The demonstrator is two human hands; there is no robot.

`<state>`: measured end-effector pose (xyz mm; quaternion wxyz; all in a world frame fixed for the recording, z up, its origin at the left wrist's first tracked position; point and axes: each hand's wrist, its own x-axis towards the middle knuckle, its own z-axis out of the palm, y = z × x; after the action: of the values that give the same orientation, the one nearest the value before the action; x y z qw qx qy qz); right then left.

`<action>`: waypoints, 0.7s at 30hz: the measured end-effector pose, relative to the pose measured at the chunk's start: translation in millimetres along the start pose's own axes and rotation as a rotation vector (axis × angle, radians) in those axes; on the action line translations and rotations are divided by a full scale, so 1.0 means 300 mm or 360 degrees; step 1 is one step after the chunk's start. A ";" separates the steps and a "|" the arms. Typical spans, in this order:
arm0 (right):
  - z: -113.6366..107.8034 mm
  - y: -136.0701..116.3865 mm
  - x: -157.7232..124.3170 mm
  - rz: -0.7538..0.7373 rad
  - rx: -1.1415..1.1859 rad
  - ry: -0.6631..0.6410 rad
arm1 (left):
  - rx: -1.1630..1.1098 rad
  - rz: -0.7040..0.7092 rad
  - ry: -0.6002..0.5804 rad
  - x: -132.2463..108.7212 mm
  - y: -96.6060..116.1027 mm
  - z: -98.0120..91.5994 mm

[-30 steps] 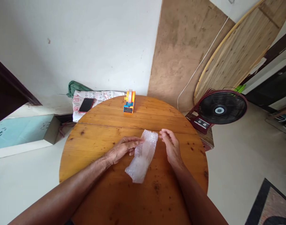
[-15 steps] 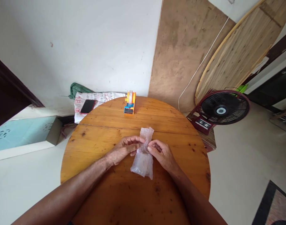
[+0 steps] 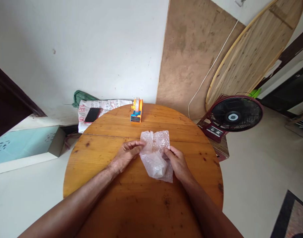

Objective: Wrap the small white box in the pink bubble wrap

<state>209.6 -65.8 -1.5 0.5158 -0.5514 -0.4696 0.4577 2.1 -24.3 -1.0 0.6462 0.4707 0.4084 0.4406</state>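
A room that looks like part of a home: a round, knotty wooden tabletop [image 3: 89,158] beside a marked white wall [image 3: 104,49], a dark red household fan [image 3: 232,117] at right, a large rounded wooden panel [image 3: 250,56] propped upright behind, and pale, smooth flooring [image 3: 250,168].

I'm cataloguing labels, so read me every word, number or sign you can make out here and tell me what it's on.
"2015", printed twice, on the white sack.
Sack's red characters and other black print: too blurred to read.
Fan's control panel: markings too small to read.
Bubble wrap: no readable text.
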 end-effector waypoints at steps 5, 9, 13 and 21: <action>-0.002 0.019 0.005 0.0081 0.0179 0.0061 | 0.0332 0.0325 0.0188 0.004 0.006 -0.003; 0.001 0.018 -0.003 -0.0012 0.0156 0.0045 | 0.0528 0.0564 0.0142 -0.030 0.035 0.010; -0.007 0.004 -0.002 -0.0080 0.0168 0.0066 | 0.0668 0.0584 -0.0004 -0.052 0.054 0.023; -0.033 0.011 0.032 -0.0114 -0.0041 0.0198 | 0.0984 0.0886 -0.0100 -0.057 0.041 0.012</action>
<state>220.8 -57.9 -4.6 0.5528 -0.5683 -0.4619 0.3975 -1.6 -39.2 13.7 0.3430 0.7481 0.3586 0.4405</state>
